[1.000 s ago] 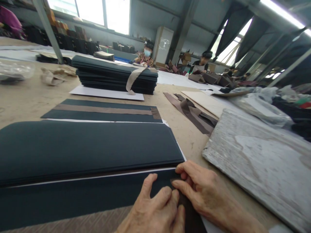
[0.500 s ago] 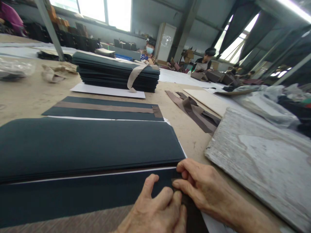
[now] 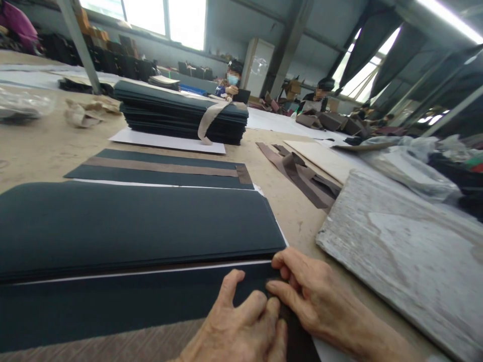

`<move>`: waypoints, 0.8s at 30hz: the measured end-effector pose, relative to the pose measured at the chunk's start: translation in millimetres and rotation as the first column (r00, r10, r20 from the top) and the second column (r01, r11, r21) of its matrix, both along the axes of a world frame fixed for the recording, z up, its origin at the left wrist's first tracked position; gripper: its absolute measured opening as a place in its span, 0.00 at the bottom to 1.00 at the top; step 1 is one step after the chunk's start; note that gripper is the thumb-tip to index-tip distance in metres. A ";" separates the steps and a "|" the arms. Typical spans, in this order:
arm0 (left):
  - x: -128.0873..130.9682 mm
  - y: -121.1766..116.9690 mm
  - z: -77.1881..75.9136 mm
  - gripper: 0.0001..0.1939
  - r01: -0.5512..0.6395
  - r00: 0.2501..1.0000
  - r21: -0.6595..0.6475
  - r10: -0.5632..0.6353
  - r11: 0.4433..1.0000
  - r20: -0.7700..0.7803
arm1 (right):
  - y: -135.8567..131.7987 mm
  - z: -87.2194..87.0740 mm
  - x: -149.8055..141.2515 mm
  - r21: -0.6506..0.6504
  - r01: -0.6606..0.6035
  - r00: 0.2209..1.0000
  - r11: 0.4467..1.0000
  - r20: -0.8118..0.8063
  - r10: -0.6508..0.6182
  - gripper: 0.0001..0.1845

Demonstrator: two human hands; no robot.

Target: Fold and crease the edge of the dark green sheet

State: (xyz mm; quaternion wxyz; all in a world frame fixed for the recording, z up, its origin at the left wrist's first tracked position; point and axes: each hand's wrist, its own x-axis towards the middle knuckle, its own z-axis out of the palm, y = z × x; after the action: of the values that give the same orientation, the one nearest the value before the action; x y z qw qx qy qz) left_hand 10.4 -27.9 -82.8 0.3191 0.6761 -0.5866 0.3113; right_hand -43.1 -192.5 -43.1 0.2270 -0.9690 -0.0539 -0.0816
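My left hand (image 3: 241, 329) and my right hand (image 3: 313, 296) meet at the right end of a long dark sheet (image 3: 113, 304) at the table's near edge. Their fingertips pinch a dark brown strip (image 3: 298, 342) against that end. A brown band (image 3: 101, 344) runs along the sheet's near side. Just beyond lies a thick stack of dark sheets (image 3: 132, 226) on white paper.
Farther off lies a dark sheet with a tan strip (image 3: 158, 168), then a tall tied stack (image 3: 181, 115). Loose brown strips (image 3: 302, 176) lie right of centre. A grey worn board (image 3: 407, 251) fills the right. Two people sit at the far tables.
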 end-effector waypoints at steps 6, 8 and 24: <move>0.1 -2.1 1.3 0.12 -0.005 1.000 -0.054 0.005 0.999 0.017 | 2.6 -9.0 7.2 -0.052 -0.013 0.996 0.999 0.084 0.017 0.09; 0.4 -1.8 -0.1 0.12 -0.002 1.000 -0.051 0.003 0.999 0.007 | -0.4 -5.9 5.5 0.033 -0.002 1.000 0.999 0.015 0.002 0.08; -2.2 -3.8 -3.1 0.11 -0.013 1.000 -0.066 0.014 0.998 0.008 | -4.4 -4.7 -0.3 0.149 0.044 0.997 0.988 -0.064 -0.035 0.02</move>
State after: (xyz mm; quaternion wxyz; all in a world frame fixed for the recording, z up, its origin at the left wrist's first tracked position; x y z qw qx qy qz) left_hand 8.3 -31.8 -85.9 0.3366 0.6679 -0.5728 0.3354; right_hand -43.4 -196.9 -47.8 0.2994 -0.9520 -0.0215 -0.0600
